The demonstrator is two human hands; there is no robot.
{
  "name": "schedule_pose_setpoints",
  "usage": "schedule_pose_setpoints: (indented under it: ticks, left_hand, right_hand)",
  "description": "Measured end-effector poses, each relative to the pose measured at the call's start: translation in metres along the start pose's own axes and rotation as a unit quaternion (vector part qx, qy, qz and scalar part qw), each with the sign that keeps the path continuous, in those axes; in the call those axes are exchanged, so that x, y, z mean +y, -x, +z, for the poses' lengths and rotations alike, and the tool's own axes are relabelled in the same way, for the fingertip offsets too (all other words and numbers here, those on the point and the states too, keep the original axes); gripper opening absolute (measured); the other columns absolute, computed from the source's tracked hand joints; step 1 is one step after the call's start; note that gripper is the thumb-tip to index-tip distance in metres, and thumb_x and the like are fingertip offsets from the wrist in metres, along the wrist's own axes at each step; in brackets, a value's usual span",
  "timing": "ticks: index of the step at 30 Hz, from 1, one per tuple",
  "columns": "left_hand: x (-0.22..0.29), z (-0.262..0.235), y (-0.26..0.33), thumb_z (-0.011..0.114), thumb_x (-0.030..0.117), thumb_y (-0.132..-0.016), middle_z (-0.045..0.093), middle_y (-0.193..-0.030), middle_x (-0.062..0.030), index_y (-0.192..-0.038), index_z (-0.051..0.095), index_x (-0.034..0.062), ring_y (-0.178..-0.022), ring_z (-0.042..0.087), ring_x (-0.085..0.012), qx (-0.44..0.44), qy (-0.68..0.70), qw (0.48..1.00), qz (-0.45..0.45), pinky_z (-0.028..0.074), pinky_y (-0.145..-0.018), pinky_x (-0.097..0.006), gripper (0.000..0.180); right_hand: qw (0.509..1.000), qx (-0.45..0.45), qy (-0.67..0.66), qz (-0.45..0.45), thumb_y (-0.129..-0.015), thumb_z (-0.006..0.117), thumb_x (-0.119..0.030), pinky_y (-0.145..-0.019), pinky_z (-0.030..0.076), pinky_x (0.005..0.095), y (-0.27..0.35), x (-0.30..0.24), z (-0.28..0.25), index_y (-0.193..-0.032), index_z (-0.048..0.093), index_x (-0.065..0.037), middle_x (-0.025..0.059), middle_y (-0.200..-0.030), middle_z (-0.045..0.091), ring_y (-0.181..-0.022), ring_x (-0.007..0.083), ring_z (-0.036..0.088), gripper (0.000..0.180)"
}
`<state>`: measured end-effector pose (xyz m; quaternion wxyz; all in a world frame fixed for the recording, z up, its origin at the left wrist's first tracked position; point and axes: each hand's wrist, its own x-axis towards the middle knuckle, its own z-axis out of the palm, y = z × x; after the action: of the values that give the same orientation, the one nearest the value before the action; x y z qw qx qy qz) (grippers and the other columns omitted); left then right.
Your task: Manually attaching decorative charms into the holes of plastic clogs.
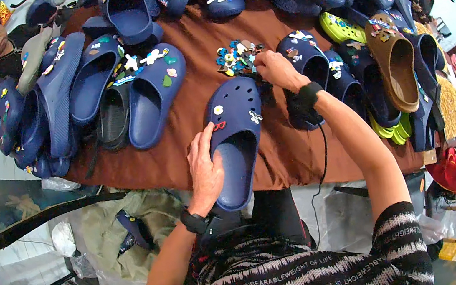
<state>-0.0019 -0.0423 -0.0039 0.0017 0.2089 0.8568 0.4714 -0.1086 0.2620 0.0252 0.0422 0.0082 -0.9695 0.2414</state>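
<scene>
A navy blue clog (pixel 235 141) lies on the brown tablecloth (pixel 195 88) in front of me, toe away, with a few small charms on its top. My left hand (pixel 205 169) grips its left side near the heel opening. My right hand (pixel 277 70) reaches past the toe, fingers closed at a small pile of colourful charms (pixel 235 58). Whether it pinches a charm is hidden by the fingers. Both wrists wear black bands, and a black cable hangs from the right one.
Many navy clogs (pixel 151 92) with charms lie in rows at left and along the far edge. At right are a brown clog (pixel 400 64) and lime green ones (pixel 341 29). Other people (pixel 1 47) sit at the far corners. Bags and clutter lie on the floor below.
</scene>
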Motion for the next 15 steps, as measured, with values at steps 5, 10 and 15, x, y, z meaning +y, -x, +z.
schedule_pose_setpoints:
  ticks: [5, 10, 15]
  left_hand:
    - [0.002, 0.002, 0.000, 0.054, -0.002, -0.087, 0.048, -0.143, -0.0182, -0.147, 0.045, 0.0089, -0.134, 0.045, -0.0365, 0.004, -0.004, 1.000, -0.006, 0.033, -0.114, -0.043, 0.061]
    - [-0.002, 0.002, 0.001, 0.056, -0.001, -0.086, 0.048, -0.139, -0.0208, -0.146, 0.044, 0.0090, -0.131, 0.044, -0.0386, 0.012, 0.004, 1.000, 0.006, 0.033, -0.111, -0.047, 0.063]
    - [0.002, -0.001, 0.000, 0.055, -0.002, -0.085, 0.048, -0.139, -0.0204, -0.146, 0.044, 0.0090, -0.131, 0.044, -0.0383, 0.010, 0.009, 1.000, 0.005, 0.033, -0.111, -0.048, 0.063]
  right_hand:
    - [0.999, 0.029, -0.006, 0.018, -0.087, 0.068, -0.022, -0.088, 0.052, 0.0507, -0.023, 0.000, 0.019, -0.115, 0.069, -0.008, 0.0233, -0.107, 0.070, -0.103, 0.0403, 0.066, 0.032]
    - [0.999, 0.006, 0.042, 0.010, -0.084, 0.068, -0.015, -0.085, 0.052, 0.0473, -0.027, -0.006, 0.014, -0.114, 0.068, -0.006, 0.0242, -0.100, 0.070, -0.098, 0.0412, 0.067, 0.032]
    - [0.999, 0.035, -0.008, 0.027, -0.081, 0.064, -0.010, -0.087, 0.051, 0.0484, -0.030, 0.007, 0.014, -0.112, 0.068, -0.004, 0.0258, -0.099, 0.069, -0.098, 0.0426, 0.066, 0.032]
